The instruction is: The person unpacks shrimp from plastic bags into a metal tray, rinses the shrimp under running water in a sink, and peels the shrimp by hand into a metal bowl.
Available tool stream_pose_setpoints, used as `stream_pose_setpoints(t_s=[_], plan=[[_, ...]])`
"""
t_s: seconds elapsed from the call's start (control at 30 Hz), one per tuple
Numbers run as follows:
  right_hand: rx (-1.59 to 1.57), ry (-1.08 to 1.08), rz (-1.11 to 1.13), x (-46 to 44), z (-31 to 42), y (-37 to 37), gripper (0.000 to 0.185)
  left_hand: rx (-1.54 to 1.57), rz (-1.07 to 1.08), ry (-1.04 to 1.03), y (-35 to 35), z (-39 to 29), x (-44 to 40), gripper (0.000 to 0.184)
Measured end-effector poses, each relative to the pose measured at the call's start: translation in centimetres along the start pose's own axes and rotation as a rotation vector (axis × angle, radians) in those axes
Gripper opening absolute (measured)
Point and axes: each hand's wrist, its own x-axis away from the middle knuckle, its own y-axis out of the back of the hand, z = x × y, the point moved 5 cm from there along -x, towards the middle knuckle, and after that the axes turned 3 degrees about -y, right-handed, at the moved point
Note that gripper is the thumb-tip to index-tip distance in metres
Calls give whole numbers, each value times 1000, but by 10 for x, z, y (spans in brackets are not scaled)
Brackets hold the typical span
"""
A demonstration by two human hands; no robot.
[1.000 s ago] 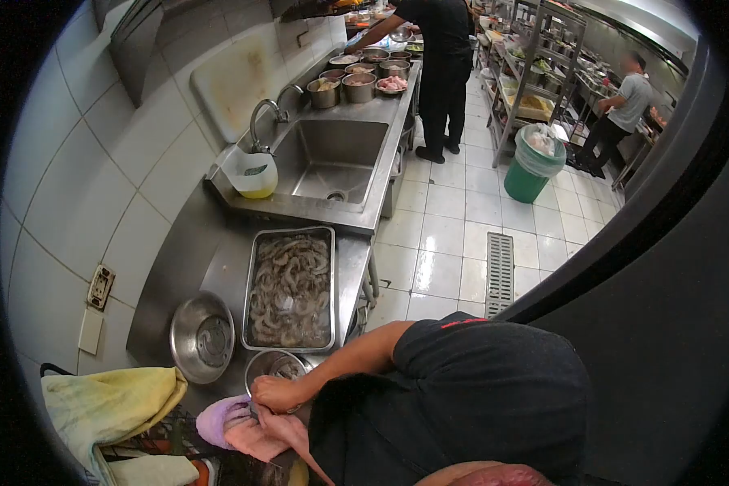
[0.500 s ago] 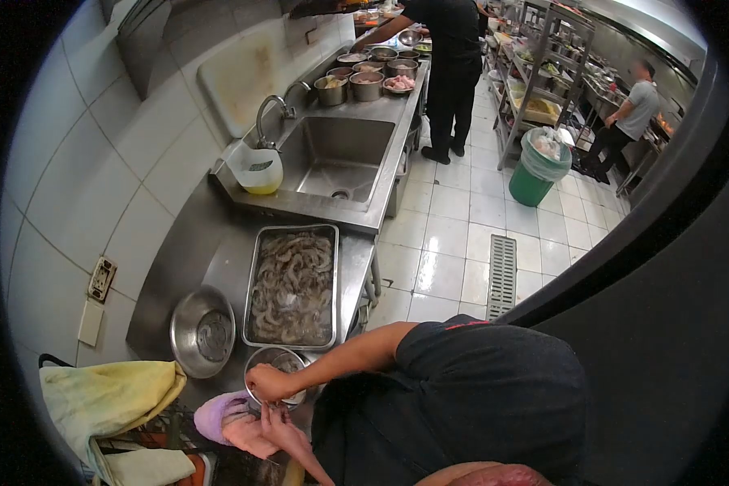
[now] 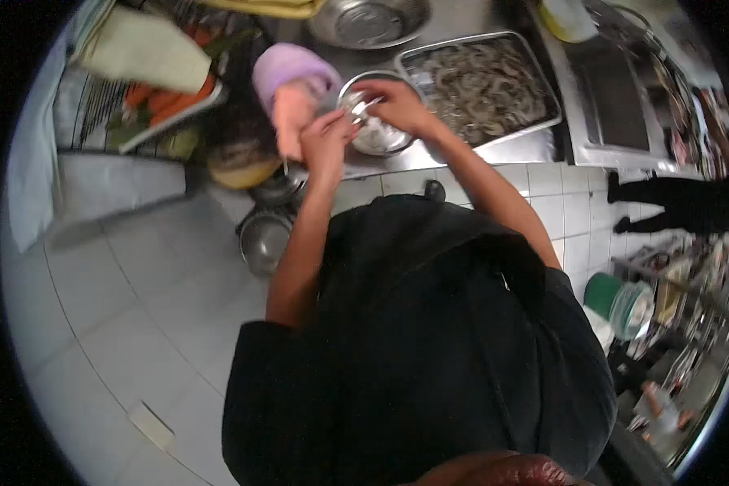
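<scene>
My left hand (image 3: 326,146) and my right hand (image 3: 393,107) meet above a round metal bowl (image 3: 378,142) with pale contents. Both sets of fingers pinch a small, shiny, pale piece (image 3: 364,110) that looks like a shrimp; blur hides its detail. Right of the bowl, a rectangular metal tray (image 3: 552,113) holds many grey raw shrimp (image 3: 494,85). Behind it stands a wider metal bowl (image 3: 370,23). Close to my left hand is a lilac and pink cloth-like item (image 3: 292,89).
At the left, a wire rack (image 3: 85,105) holds orange and green items, partly under a pale cloth (image 3: 142,50). A metal pot (image 3: 266,243) sits lower down. On the right are a sink (image 3: 616,101), a person in dark trousers (image 3: 664,202) and a green bin (image 3: 607,296).
My view has swung downward and turned, so the counter now runs across the top. My hands stay together at the small bowl; my right fingers have lifted and spread somewhat over it.
</scene>
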Motion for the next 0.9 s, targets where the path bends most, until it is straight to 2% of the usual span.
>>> stream_pose_setpoints(t_s=[0.03,0.13,0.27,0.5,0.9], plan=[[98,127,-56,1,4,6,34,-18,-10,6,-2,-2,0,29],[421,179,-33,13,26,8,27,-25,-38,19,-2,6,-6,25],[587,393,-56,15,34,-6,24,-69,-23,-24,-2,4,-5,21],[718,387,-59,11,18,-10,16,-156,8,-75,-10,7,-1,14],[815,372,-92,28,18,-18,9,-229,-45,-22,-14,13,3,14]])
